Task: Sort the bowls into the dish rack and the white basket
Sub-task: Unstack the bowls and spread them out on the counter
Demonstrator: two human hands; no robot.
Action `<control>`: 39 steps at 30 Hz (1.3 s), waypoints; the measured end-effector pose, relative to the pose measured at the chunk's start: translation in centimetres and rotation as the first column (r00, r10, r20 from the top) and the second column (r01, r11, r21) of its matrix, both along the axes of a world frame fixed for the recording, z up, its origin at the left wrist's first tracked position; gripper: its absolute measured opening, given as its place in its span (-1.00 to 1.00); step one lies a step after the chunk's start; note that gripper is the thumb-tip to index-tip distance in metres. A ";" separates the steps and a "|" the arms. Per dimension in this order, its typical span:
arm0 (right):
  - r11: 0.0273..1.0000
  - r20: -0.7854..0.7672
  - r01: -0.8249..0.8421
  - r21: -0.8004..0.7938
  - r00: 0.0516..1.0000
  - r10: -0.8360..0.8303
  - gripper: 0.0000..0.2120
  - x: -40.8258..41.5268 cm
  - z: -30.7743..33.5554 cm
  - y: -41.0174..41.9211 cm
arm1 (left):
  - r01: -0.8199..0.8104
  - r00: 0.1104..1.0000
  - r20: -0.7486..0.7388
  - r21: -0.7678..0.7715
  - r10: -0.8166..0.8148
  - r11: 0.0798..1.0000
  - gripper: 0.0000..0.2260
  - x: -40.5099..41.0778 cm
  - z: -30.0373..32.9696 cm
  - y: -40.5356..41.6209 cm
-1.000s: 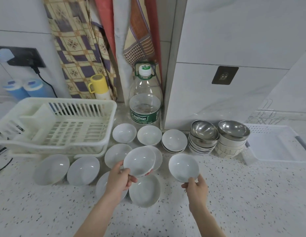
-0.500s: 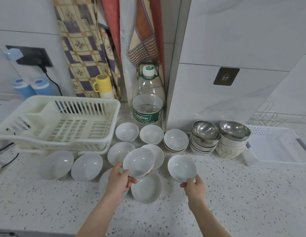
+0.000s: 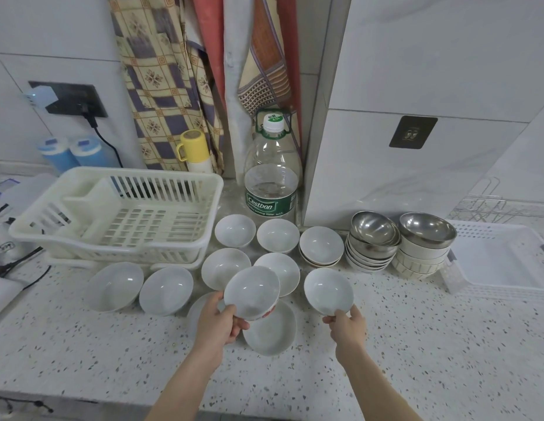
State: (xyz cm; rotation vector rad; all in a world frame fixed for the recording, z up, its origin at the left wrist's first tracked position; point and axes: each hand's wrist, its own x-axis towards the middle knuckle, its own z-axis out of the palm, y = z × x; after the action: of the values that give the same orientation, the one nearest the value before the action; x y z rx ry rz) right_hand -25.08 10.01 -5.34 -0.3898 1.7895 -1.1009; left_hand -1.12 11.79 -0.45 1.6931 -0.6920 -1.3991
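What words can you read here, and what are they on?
"Cestbon": green label on the big water bottle.
"Drinking Water": small line under it; the rest is too blurred.
Bottle cap: tiny print, unreadable.
Red marks on the bowl in the left hand: unreadable.

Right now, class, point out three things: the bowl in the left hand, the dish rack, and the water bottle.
Bowl in the left hand (image 3: 251,291), head view, inner bottom.
Dish rack (image 3: 204,180), head view, back right rim.
Water bottle (image 3: 270,205), head view, green label.
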 end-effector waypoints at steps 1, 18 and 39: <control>1.000 0.020 0.015 0.003 1.000 -0.015 -0.52 0.1 0.0 0.0 | 0.008 1.000 -0.001 0.001 -0.008 1.000 -0.68 0.0 0.1 0.0; 0.991 0.183 0.113 0.077 0.975 -0.125 -0.74 -1.5 0.7 6.3 | 0.259 0.966 0.033 -0.022 -0.258 0.966 -0.64 -2.7 0.4 -0.1; 0.986 0.064 -0.140 0.085 0.989 0.135 -0.63 -2.1 1.0 0.9 | 0.107 0.986 -0.131 0.033 -0.102 0.994 -0.76 -3.2 -1.3 -0.3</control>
State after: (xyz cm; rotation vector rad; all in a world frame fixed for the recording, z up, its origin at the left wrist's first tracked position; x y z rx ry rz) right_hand -27.16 10.87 -4.33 -0.4171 1.7274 -0.9231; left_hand -4.33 11.52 -1.73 1.6002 -0.6921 -1.5911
